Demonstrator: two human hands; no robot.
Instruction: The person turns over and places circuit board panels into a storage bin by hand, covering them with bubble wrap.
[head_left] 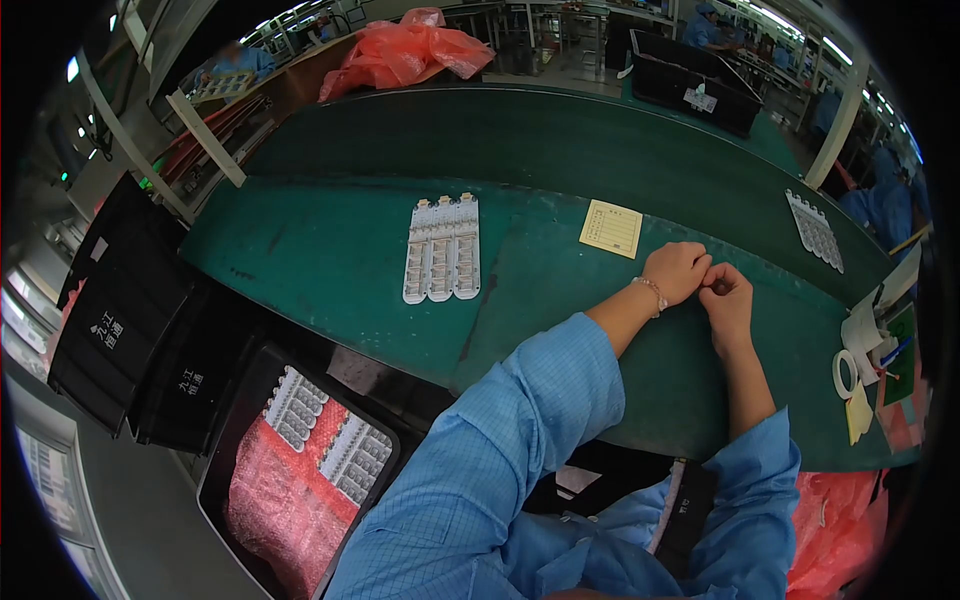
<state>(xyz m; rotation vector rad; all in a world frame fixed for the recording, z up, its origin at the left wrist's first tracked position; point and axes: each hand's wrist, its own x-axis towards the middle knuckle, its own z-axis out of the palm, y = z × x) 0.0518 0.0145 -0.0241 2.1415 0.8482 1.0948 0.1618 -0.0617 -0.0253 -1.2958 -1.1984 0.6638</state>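
Note:
My left hand (678,271) and my right hand (726,298) meet above the green work surface, fingers curled and fingertips together. Anything between them is too small or hidden to name. Just left of my left hand lies a yellow printed card (611,229). Farther left on the same surface is a pale panel (441,250) made of three joined strips with rows of compartments. A bracelet (655,295) circles my left wrist.
A black bin (397,440) at lower left holds similar panels on pink wrap (290,500). Another panel (815,232) lies on the belt at right. A tape roll (845,374) sits at the right edge. Black bins (110,320) stand left; co-workers are in the background.

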